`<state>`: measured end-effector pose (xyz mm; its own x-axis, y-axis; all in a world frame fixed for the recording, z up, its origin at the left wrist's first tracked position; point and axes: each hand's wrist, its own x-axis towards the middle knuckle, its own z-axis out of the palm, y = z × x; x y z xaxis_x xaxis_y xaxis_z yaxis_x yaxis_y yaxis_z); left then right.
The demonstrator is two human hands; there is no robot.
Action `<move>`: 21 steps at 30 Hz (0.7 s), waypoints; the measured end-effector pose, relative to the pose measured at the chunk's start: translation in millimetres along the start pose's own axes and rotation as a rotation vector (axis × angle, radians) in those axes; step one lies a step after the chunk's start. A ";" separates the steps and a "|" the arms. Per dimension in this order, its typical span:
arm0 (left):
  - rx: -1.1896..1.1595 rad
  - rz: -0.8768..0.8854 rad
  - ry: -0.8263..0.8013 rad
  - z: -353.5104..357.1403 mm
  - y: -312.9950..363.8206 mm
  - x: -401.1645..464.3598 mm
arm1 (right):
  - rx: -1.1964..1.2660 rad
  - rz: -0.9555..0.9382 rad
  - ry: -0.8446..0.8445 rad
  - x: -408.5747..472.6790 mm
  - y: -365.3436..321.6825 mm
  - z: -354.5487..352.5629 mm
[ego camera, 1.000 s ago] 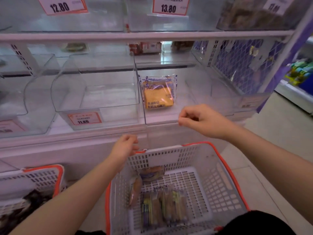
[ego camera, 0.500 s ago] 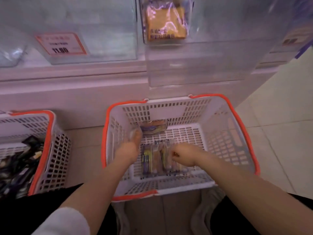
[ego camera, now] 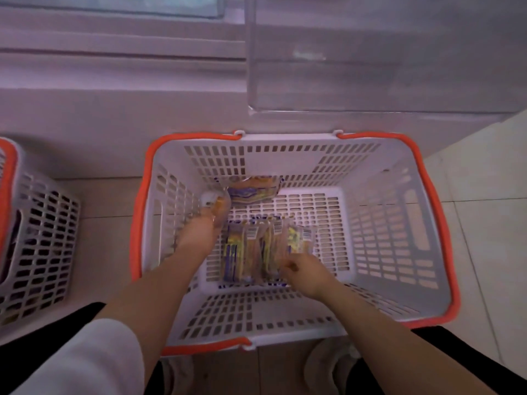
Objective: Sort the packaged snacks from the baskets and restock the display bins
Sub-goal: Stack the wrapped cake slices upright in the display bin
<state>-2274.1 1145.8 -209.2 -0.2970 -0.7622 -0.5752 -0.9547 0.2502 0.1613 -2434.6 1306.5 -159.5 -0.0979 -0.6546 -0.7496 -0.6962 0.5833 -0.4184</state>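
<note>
Floor: pale glossy floor tiles (ego camera: pixel 482 192) with thin dark joints, lit evenly; the scene is viewed steeply downward.
Shelving: a white display-unit base (ego camera: pixel 119 109) runs across the top, and the clear plastic display bin (ego camera: pixel 370 58) juts out above the far rim of the basket.
Basket: a white slotted plastic basket with an orange rim (ego camera: pixel 399 223) stands on the tiles just in front of the base.
Snacks: a row of clear-wrapped packets (ego camera: pixel 256 246) with yellow and blue print and white barcode labels lies side by side on the basket floor; one separate packet with a wavy blue-and-orange design (ego camera: pixel 252 191) lies against the far wall.
Left hand: the left hand (ego camera: pixel 204 229) reaches deep inside, fingers on a small clear-wrapped snack (ego camera: pixel 212 199) by the left wall; whether they grip it or merely touch it cannot be told.
Right hand: the right hand (ego camera: pixel 303 269) has its fingers curled, pinching the near end of the row's rightmost packets.
Surroundings: a second white basket with an orange rim (ego camera: pixel 37 238) stands well to the left, dark contents dimly visible through its slots.
In the way: both forearms cross the near rim, hiding part of the row.
</note>
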 end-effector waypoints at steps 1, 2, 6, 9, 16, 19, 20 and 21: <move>-0.058 0.010 0.013 -3.0 1.0 -2.7 | 0.023 0.012 0.007 0.9 -1.6 -0.2; -0.101 0.028 0.034 -6.9 2.1 -6.5 | 0.058 0.030 0.020 1.7 -4.4 -0.4; -0.134 0.235 0.067 -25.8 5.9 -34.8 | 0.471 0.141 0.094 1.9 -25.7 -0.5; -0.265 0.405 0.087 -43.8 16.6 -73.6 | 0.926 0.170 0.169 -5.4 -52.8 -3.4; -0.289 0.787 0.217 -90.6 31.8 -145.2 | 1.558 -0.149 0.266 -51.6 -89.3 -20.8; -0.308 0.899 0.182 -111.7 31.1 -161.1 | 1.769 -0.101 0.185 -73.3 -91.8 -33.6; -0.297 0.909 0.209 -119.6 29.8 -164.5 | 1.801 -0.093 0.187 -80.2 -89.8 -38.2; -0.290 0.895 0.250 -127.4 28.4 -167.4 | 1.807 -0.099 0.203 -87.7 -87.5 -42.8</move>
<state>-2254.2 1204.4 -6.2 -0.8795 -0.4744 0.0381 -0.3314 0.6677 0.6666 -2395.6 1292.3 -35.2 -0.2798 -0.6768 -0.6809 0.8215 0.1983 -0.5347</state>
